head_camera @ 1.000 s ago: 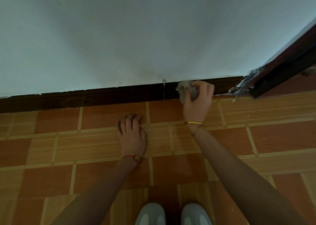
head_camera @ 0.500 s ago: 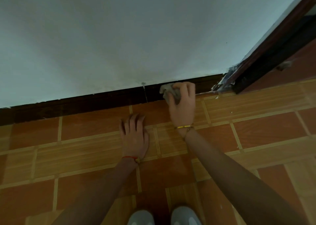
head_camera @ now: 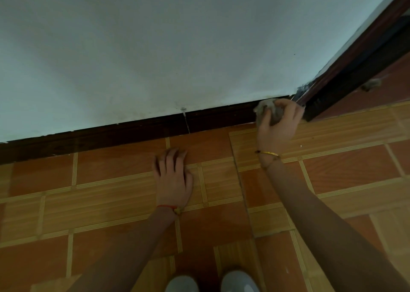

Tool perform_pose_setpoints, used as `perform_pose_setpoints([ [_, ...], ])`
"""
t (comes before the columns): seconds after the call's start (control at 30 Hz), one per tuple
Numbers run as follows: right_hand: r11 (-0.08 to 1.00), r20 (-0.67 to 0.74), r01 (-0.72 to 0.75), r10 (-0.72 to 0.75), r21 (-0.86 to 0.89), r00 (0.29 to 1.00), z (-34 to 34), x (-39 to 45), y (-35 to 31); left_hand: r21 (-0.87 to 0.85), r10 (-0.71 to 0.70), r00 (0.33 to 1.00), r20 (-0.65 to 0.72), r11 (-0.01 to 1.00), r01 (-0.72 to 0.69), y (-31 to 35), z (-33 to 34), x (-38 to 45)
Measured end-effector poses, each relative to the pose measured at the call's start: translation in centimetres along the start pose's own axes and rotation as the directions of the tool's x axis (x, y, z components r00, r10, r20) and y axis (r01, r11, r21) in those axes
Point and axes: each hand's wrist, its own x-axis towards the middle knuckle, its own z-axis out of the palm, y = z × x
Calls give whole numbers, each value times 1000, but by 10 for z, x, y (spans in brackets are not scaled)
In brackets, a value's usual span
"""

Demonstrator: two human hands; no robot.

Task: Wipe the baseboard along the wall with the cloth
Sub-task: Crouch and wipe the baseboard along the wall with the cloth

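A dark brown baseboard point(head_camera: 124, 134) runs along the foot of the pale wall point(head_camera: 155, 48), rising toward the right. My right hand point(head_camera: 277, 125) grips a crumpled grey cloth point(head_camera: 267, 110) and presses it on the baseboard's right end, beside the door frame. My left hand point(head_camera: 173, 176) lies flat on the floor tiles, fingers spread, a short way in front of the baseboard and holding nothing. A thin vertical seam point(head_camera: 186, 120) splits the baseboard left of the cloth.
A dark door frame point(head_camera: 355, 54) slants up at the right, with a grey lump point(head_camera: 372, 84) on the floor beyond it. The floor is orange and wood-pattern tile point(head_camera: 111, 194). My two grey shoes point(head_camera: 210, 280) show at the bottom edge.
My right hand has slid the cloth to the right along the baseboard, from near the seam to the end by the door frame. The left hand has stayed planted on the floor.
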Motion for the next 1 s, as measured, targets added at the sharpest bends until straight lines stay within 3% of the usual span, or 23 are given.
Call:
perform_pose_setpoints([
  [0.1,996,134,86,-83,-13,987,14,-24,-14,4,-1,1000,4,1000,1,1,0,1],
  [0.2,961,310,275,-253,-30,917,28,-49,-23,6,2,1000,0,1000,-2,0,0,0],
  [0.27,947,353,321,-294,-18,888,31,-56,-24,4,5,1000,1,1000,-5,-1,0,0],
  [0.37,964,301,266,-252,-8,920,27,-46,-16,5,4,1000,6,1000,-4,-1,0,0],
  [0.47,991,144,127,-120,-47,982,13,-20,-2,3,5,1000,3,1000,-5,-2,0,0],
  [0.57,998,8,32,-32,-57,999,-2,2,8,1,3,1000,9,1000,-3,-1,0,0],
  [0.67,998,0,27,-27,-65,1000,-3,2,7,2,2,1000,6,1000,-2,-1,-1,0],
  [0.83,990,170,137,-129,-39,977,18,-29,-9,12,7,1000,0,1000,-7,0,-2,0],
  [1.0,950,383,311,-280,-19,880,35,-58,-14,17,12,1000,-7,1000,-12,0,-1,-1],
])
